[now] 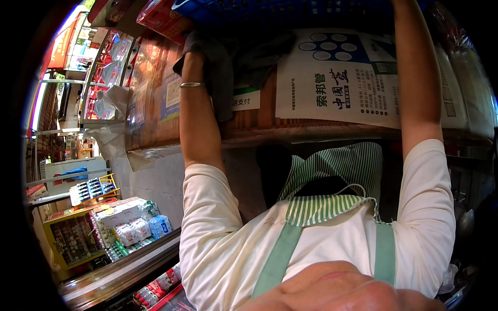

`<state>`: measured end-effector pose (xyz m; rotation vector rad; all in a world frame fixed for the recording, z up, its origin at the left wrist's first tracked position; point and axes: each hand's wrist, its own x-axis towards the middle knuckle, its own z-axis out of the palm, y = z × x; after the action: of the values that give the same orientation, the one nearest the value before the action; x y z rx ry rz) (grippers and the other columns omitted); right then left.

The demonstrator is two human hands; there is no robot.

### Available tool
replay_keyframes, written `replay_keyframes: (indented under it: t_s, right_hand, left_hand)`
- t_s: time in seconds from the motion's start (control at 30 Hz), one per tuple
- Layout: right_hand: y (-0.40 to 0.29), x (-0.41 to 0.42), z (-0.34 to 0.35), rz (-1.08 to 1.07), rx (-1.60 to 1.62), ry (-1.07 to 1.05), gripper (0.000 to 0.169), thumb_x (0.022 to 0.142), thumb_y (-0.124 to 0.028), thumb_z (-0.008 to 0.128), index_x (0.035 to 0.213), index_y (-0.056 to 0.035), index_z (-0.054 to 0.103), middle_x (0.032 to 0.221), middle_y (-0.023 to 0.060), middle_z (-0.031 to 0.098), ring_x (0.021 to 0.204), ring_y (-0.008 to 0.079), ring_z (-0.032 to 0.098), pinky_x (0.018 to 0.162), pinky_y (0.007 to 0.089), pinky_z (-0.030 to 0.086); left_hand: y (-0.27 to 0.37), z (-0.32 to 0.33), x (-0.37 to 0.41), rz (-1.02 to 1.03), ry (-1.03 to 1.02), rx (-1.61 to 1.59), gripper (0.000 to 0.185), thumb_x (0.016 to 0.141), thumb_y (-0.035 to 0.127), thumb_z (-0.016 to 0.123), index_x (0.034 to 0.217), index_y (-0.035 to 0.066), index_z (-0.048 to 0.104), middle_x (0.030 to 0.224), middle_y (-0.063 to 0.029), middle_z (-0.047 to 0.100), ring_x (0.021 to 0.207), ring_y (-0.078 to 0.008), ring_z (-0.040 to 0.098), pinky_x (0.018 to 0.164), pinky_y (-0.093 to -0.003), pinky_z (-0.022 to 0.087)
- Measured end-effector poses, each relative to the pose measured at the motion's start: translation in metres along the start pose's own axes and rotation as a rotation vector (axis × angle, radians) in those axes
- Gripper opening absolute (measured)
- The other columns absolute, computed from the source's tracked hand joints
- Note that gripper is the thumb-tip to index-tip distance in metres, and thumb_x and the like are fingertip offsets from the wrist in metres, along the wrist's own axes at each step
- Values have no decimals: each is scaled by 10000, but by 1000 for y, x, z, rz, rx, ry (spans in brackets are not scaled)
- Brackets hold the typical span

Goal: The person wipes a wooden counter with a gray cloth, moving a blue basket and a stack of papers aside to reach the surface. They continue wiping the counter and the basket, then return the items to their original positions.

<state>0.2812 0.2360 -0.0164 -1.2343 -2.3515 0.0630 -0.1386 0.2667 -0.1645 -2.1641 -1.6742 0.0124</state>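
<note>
A dark grey cloth (221, 74) lies bunched on the wooden tabletop (151, 136). My left hand (193, 58) reaches into it; a metal bangle is on that wrist. The cloth covers the fingers, so their grip is hidden. At right, my right forearm (419, 70) stretches across the table and the hand passes out of view at the top edge, beside a blue plastic basket (249, 11). Between my arms a printed paper sheet (311, 105) with blue and green print lies flat, partly in shadow.
A red box (165, 19) stands by the basket's left end. A printed code card (171, 93) and a white and green card (249, 99) lie on the tabletop. Clear plastic film hangs at its left corner. Lower left are packs of bottled drinks (134, 229) and a yellow-framed cabinet (74, 241).
</note>
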Motion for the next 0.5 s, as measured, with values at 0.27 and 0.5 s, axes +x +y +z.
replay_keyframes:
  t_s: [0.27, 0.5]
  right_hand:
    - [3, 3, 2, 11, -15, 7, 387, 753, -310, 634, 1067, -87, 677, 961, 131, 694, 910, 271, 656, 821, 367, 484]
    - [0, -1, 0, 13, -16, 15, 388, 750, -312, 633, 1069, -96, 678, 968, 129, 693, 921, 273, 653, 826, 369, 483]
  left_hand:
    - [-5, 4, 2, 12, -20, 12, 261, 872, 275, 527, 985, 90, 672, 971, -161, 681, 932, -295, 658, 796, -389, 525]
    - [4, -12, 0, 8, -7, -26, 290, 869, 309, 545, 1003, 94, 686, 1028, -174, 671, 974, -323, 645, 809, -407, 521]
